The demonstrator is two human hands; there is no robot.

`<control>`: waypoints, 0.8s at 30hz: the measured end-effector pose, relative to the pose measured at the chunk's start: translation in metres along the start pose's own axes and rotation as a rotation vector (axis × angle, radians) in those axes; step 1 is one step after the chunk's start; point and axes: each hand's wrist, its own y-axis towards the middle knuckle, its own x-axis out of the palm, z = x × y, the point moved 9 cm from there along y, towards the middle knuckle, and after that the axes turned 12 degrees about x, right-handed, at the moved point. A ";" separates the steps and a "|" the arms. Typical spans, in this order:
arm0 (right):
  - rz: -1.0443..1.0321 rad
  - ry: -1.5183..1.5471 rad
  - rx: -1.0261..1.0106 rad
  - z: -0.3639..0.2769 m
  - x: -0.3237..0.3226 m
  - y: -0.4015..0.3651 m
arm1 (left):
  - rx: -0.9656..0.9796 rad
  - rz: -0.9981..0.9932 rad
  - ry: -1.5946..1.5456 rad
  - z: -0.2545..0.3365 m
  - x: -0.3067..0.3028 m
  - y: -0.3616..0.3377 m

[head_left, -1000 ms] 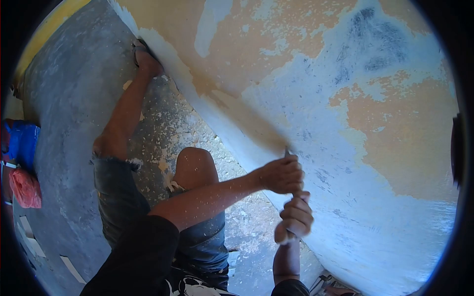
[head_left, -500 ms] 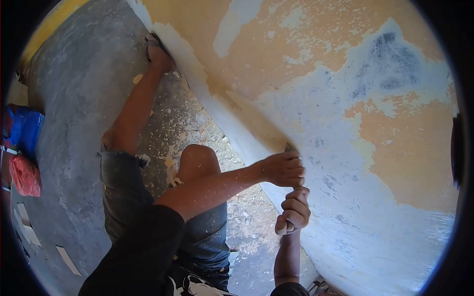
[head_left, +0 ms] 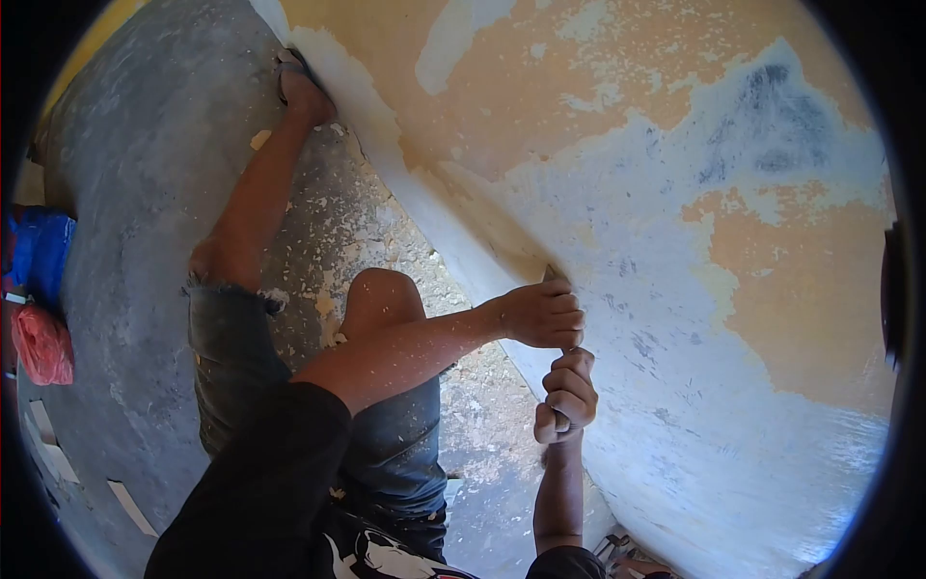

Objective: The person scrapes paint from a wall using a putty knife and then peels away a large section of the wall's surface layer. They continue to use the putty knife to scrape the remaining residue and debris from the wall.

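Note:
A scraper [head_left: 551,274] is against the wall [head_left: 656,338]; only the tip of its blade shows past my fingers. My left hand [head_left: 543,316] is closed around it near the blade, knuckles up. Just below, my right hand [head_left: 567,394] is wrapped round the lower end of the same tool, thumb folded over. Most of the handle is hidden inside my fists. The wall near my hands is bared to a pale, scratched layer, with peach paint [head_left: 791,280] left in patches.
Paint flakes [head_left: 386,227] litter the grey floor [head_left: 145,193] along the wall's foot. My bent legs are between floor and wall, one sandalled foot [head_left: 304,87] by the corner. A red plastic bag [head_left: 42,345], a blue bundle [head_left: 43,253] and pale strips [head_left: 131,507] lie at left.
Both hands and the scraper have shifted slightly up and left along the wall. The grip is unchanged. The view has tilted a little.

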 end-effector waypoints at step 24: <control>-0.077 -0.093 0.001 -0.007 0.028 0.002 | -0.016 0.096 -0.165 -0.005 -0.009 -0.024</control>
